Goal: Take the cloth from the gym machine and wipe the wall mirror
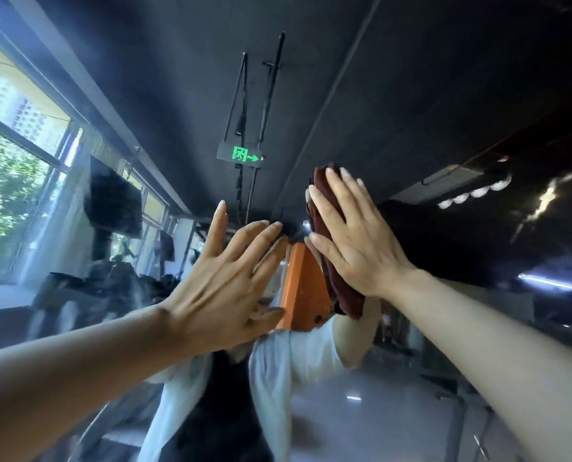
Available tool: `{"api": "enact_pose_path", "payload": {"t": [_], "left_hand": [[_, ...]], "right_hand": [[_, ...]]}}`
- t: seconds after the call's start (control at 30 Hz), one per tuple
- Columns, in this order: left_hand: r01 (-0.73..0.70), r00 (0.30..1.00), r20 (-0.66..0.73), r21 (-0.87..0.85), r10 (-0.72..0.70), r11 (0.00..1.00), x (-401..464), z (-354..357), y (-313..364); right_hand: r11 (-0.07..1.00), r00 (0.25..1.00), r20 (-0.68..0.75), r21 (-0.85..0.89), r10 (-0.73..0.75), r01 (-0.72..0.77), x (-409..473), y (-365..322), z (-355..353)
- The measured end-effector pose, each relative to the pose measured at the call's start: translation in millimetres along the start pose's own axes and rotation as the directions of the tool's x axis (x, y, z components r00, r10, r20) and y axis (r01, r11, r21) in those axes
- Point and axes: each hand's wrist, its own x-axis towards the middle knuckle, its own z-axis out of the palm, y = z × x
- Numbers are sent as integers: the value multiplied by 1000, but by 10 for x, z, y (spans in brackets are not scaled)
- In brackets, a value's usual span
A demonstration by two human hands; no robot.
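Observation:
The wall mirror (361, 78) fills the whole view, close in front of me, and shows the reflected gym ceiling and my own reflection. My right hand (354, 241) presses a dark brown cloth (324, 198) flat against the glass with straight fingers, high at centre right. The cloth's lower end (348, 298) hangs out below the palm. My left hand (224, 278) lies flat on the mirror with fingers spread, just left of the cloth, holding nothing.
Reflected in the glass are a green exit sign (243, 155), windows (14, 181) at left, dark gym machines (88, 288) at lower left, an orange device (303, 291) on my reflection's head, and ceiling lights (471, 195) at right.

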Motion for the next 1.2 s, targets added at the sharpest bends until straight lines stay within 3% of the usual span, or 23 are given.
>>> {"api": "enact_pose_path", "payload": {"t": [0.17, 0.27, 0.47, 0.63, 0.73, 0.87, 1.03, 1.2], "left_hand": [[92, 995, 28, -3, -92, 996, -540, -33, -431], [151, 986, 69, 21, -152, 988, -905, -63, -712], [305, 950, 69, 7, -304, 952, -1604, -233, -1354], [367, 910, 159, 120, -383, 922, -2104, -306, -1859], [347, 901, 221, 150, -373, 926, -2180, -386, -2006], [323, 920, 204, 93, -335, 942, -2094, -469, -1874], [172, 952, 242, 71, -184, 982, -1913, -400, -1514], [4, 967, 256, 35, -12, 999, -1608, -274, -856]], "right_hand": [[984, 983, -45, 24, -176, 178, 517, -781, 106], [976, 974, -86, 50, -208, 212, 804, -1301, 195], [984, 988, -113, 134, -105, 120, 1322, -2546, 371], [991, 1000, 1, 134, -25, 25, 1676, -3388, 390], [993, 999, 43, 121, -4, -1, 1762, -3491, 377], [992, 998, 55, 126, -26, 19, 1663, -3415, 348], [983, 998, -20, 173, 59, -54, 1132, -2998, 381], [984, 987, -51, 101, 150, -144, 335, -2319, 326]]}}
